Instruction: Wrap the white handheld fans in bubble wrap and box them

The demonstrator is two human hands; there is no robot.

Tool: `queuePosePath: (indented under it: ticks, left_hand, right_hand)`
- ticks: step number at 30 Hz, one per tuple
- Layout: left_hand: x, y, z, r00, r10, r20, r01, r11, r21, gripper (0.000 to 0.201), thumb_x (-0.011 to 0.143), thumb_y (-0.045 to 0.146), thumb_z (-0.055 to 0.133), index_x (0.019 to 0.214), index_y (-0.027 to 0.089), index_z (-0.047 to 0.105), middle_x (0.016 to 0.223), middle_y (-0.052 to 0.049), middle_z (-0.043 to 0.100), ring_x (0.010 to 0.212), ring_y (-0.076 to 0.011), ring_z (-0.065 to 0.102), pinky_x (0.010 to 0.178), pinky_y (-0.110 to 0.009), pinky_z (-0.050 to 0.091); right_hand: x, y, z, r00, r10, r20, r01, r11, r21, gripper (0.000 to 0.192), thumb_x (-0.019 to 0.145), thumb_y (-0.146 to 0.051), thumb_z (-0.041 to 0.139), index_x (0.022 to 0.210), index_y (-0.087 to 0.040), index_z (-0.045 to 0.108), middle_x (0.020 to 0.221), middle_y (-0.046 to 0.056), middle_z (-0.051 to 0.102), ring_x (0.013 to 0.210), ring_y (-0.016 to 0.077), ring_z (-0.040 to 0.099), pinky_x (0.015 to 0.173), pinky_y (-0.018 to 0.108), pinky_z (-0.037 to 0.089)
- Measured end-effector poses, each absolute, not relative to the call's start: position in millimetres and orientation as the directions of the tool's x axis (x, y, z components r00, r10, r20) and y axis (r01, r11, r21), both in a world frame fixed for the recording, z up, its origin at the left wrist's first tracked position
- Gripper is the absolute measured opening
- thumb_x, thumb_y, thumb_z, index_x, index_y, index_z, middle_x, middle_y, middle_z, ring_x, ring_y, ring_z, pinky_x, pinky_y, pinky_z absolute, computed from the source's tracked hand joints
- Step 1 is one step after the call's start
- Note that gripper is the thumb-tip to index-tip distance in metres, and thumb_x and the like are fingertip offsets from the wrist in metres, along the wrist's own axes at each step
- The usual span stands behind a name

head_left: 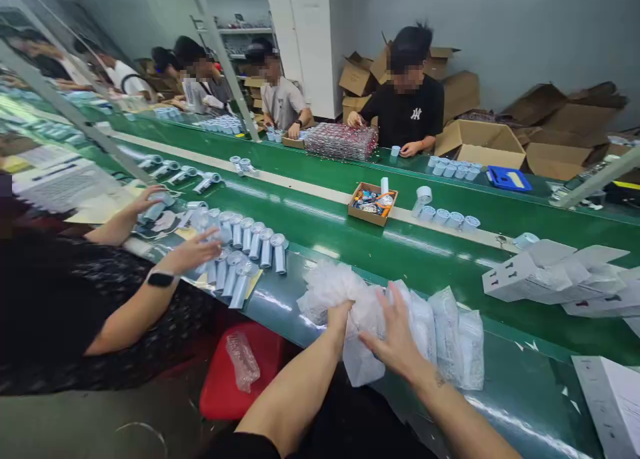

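In the head view my left hand [341, 316] is closed on the gathered edge of a translucent bubble-wrap bag [364, 362] at the front edge of the bench. My right hand [395, 332] is beside it with fingers spread, close to the bag; whether it touches the plastic I cannot tell. Behind my left hand lies a crumpled heap of bubble-wrap bags [330, 282]. Several pale blue items in bubble-wrap bags [470, 349] stand in a row just right of my right hand. What is inside the held bag, if anything, is hidden.
At left, a co-worker's hands [200, 249] work by rows of pale blue handheld devices [255, 239]. White printed boxes [530, 272] stand at right. A small carton of parts [373, 206] sits on the green belt. A red stool [240, 372] holds a bubble-wrap piece.
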State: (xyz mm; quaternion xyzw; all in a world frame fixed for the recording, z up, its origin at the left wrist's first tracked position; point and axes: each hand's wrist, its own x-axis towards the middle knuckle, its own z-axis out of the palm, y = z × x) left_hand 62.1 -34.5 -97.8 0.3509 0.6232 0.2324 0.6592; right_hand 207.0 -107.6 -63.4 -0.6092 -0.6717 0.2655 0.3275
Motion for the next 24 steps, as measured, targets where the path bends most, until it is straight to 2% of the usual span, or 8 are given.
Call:
queuePosePath:
  ticks: [2,4,9,12,15,19,22,24]
  left_hand:
    - [72.1,-38.8,-105.7,0.125,0.718,-0.685,0.171,0.665,0.727,0.035,0.094,0.039,0.052,0.115,0.014,0.061,0.121,-0.013,0.062,0.109,-0.0267,0.061,0.089,-0.039,0.052]
    - [65.8,-41.2,-106.2,0.182,0.684,-0.706,0.213,0.673,0.708,0.037,0.093,0.041,0.047,0.112,0.013,0.061,0.115,-0.015,0.067,0.107,-0.027,0.063,0.086,-0.037,0.053]
    - [-4.7,-43.3,-80.8,0.254,0.646,-0.72,0.414,0.6,0.685,0.038,0.075,0.036,0.067,0.11,0.022,0.065,0.097,-0.007,0.074,0.1,-0.0256,0.067,0.083,-0.036,0.052]
    - [-66.1,-43.3,-58.6,0.102,0.756,-0.647,0.61,0.466,0.641,0.03,0.078,0.03,0.064,0.107,0.021,0.066,0.098,-0.008,0.073,0.106,-0.0284,0.064,0.094,-0.036,0.046]
    - [-123.5,-37.6,-45.7,-0.102,0.847,-0.522,0.844,0.351,0.405,0.031,0.093,0.033,0.042,0.108,0.018,0.064,0.113,-0.016,0.069,0.116,-0.0316,0.06,0.098,-0.039,0.042]
    - [-164.1,-32.6,-57.4,-0.157,0.835,-0.528,0.974,0.219,0.056,0.043,0.093,0.046,0.042,0.101,0.01,0.064,0.097,-0.023,0.071,0.098,-0.0388,0.067,0.082,-0.044,0.049]
    - [-169.7,-32.8,-76.5,-0.12,0.824,-0.553,0.993,0.112,-0.049,0.052,0.092,0.053,0.041,0.108,0.007,0.06,0.093,-0.023,0.071,0.093,-0.039,0.069,0.076,-0.044,0.05]
    - [-169.4,-29.5,-86.0,-0.117,0.814,-0.569,0.993,0.105,-0.054,0.051,0.093,0.052,0.039,0.11,0.008,0.058,0.094,-0.021,0.071,0.094,-0.037,0.069,0.075,-0.042,0.05]
  right_hand:
    - [198.1,-99.9,-80.7,-0.191,0.982,-0.014,0.749,0.136,-0.648,0.075,0.08,-0.062,0.059,0.146,-0.032,0.038,0.162,0.009,0.017,0.147,0.0429,0.01,0.112,0.068,0.017]
    - [191.5,-93.5,-101.3,-0.188,0.972,-0.144,0.811,0.071,-0.58,0.072,0.083,-0.06,0.058,0.146,-0.032,0.039,0.159,0.011,0.028,0.146,0.0423,0.018,0.111,0.067,0.021]
    - [180.3,-78.2,-127.5,-0.01,0.972,-0.234,0.889,-0.098,-0.447,0.072,0.086,-0.052,0.055,0.145,-0.013,0.04,0.148,0.022,0.04,0.139,0.0384,0.035,0.109,0.052,0.033]
    - [163.4,-61.6,-121.4,0.193,0.931,-0.309,0.895,-0.296,-0.333,0.076,0.084,-0.052,0.056,0.144,-0.01,0.04,0.148,0.026,0.038,0.133,0.0436,0.038,0.102,0.057,0.036]
    - [142.5,-49.1,-114.1,0.367,0.859,-0.358,0.833,-0.475,-0.285,0.081,0.081,-0.057,0.055,0.145,-0.011,0.037,0.148,0.027,0.033,0.131,0.0473,0.036,0.097,0.061,0.037]
    - [120.7,-57.0,-116.4,0.501,0.775,-0.385,0.712,-0.622,-0.325,0.09,0.081,-0.063,0.05,0.149,-0.008,0.026,0.147,0.029,0.029,0.13,0.0496,0.035,0.096,0.061,0.036]
    - [114.4,-71.4,-120.4,0.531,0.756,-0.382,0.685,-0.649,-0.332,0.094,0.083,-0.063,0.048,0.151,-0.006,0.018,0.149,0.031,0.025,0.135,0.0487,0.031,0.102,0.058,0.032]
    - [117.9,-74.8,-116.7,0.518,0.739,-0.431,0.677,-0.662,-0.322,0.098,0.082,-0.064,0.05,0.152,-0.005,0.015,0.152,0.032,0.021,0.139,0.0481,0.026,0.106,0.057,0.027]
